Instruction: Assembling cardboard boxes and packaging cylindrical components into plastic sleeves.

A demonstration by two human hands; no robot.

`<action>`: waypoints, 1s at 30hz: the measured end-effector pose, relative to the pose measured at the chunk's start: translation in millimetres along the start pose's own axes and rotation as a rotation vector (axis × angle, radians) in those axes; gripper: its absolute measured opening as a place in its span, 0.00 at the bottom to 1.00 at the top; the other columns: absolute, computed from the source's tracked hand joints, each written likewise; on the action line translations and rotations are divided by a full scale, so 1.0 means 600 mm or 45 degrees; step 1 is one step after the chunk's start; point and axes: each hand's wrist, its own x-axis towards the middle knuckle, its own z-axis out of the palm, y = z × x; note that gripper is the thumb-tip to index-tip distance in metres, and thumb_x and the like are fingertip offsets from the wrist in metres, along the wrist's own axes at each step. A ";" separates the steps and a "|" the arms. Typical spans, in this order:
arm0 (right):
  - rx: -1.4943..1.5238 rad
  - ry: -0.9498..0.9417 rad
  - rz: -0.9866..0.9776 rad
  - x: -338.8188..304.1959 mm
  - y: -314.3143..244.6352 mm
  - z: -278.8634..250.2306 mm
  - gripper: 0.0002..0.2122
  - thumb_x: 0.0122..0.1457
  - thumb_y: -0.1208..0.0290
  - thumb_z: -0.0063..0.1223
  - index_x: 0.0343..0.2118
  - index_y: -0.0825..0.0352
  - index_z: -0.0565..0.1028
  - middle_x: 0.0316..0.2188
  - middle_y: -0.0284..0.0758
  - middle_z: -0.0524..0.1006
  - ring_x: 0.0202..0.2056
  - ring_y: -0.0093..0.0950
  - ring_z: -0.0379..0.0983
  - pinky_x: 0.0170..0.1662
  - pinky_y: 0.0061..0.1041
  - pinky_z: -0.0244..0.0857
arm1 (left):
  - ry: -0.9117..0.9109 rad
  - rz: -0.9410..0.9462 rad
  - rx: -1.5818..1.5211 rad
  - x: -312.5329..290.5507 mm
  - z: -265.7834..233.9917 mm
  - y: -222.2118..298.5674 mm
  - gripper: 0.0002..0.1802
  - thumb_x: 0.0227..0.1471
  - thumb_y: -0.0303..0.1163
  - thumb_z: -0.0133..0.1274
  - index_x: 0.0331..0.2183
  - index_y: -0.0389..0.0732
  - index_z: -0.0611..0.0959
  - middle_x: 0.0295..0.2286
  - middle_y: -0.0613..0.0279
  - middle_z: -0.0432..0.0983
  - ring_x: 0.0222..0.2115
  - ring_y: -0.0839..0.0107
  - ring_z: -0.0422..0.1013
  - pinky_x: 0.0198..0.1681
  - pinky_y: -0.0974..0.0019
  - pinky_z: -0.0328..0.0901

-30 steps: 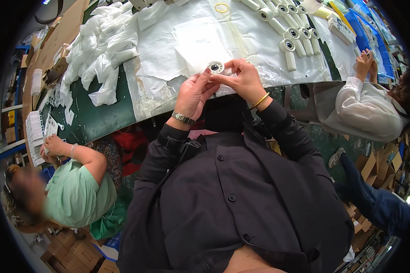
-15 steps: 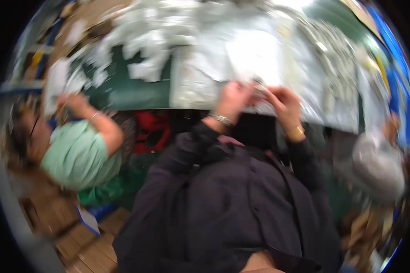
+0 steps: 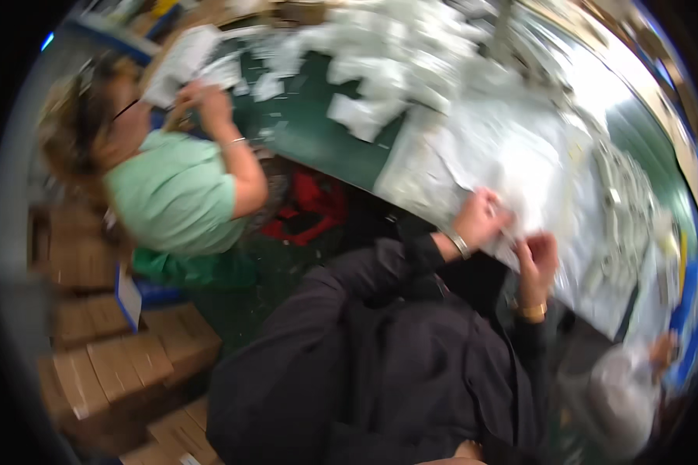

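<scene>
My left hand (image 3: pixel 479 218) is at the near edge of the table, its thumb and fingers pinched together. A little to its right, and nearer to me, my right hand (image 3: pixel 538 263) is raised with its fingers curled in. Between the two hands is a pale patch, blurred; whatever the fingers hold is too small and smeared to name. Under and beyond them lie clear plastic sheets (image 3: pixel 434 167). A bright white sheet (image 3: pixel 529 167) rests on top of these, just past my fingers.
White packets (image 3: pixel 399 58) are heaped at the back of the green table (image 3: pixel 318 143). Long pale bundled pieces (image 3: pixel 627 209) lie to the right. A person in green (image 3: pixel 174 190) works at left, above cardboard boxes (image 3: pixel 124 364). Another person's pale sleeve (image 3: pixel 620 395) is at lower right.
My view has turned, so the table now slants down to the right. My hands, close together on a small dark-and-white thing before, are now farther apart; that thing no longer shows clearly.
</scene>
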 end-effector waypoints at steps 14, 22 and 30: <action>-1.011 0.334 -0.566 0.058 0.019 0.011 0.24 0.47 0.74 0.68 0.49 0.64 0.74 0.30 0.38 0.77 0.31 0.32 0.74 0.36 0.30 0.69 | -0.457 -0.522 -0.491 -0.037 -0.073 0.095 0.20 0.62 0.25 0.53 0.49 0.29 0.63 0.33 0.43 0.79 0.29 0.57 0.81 0.29 0.65 0.78; -0.275 -0.042 0.102 -0.025 -0.015 -0.010 0.25 0.53 0.76 0.66 0.54 0.65 0.71 0.23 0.29 0.75 0.21 0.19 0.69 0.28 0.20 0.65 | -0.549 -0.800 -0.414 -0.034 -0.112 0.104 0.17 0.62 0.32 0.54 0.46 0.28 0.73 0.36 0.43 0.81 0.29 0.61 0.82 0.29 0.70 0.77; -0.442 0.058 -0.124 -0.069 -0.023 -0.028 0.12 0.56 0.80 0.62 0.44 0.67 0.78 0.22 0.28 0.73 0.21 0.17 0.66 0.27 0.17 0.63 | -0.585 -0.905 -0.387 -0.031 -0.141 0.129 0.16 0.61 0.36 0.56 0.40 0.30 0.80 0.31 0.48 0.83 0.26 0.65 0.81 0.24 0.73 0.75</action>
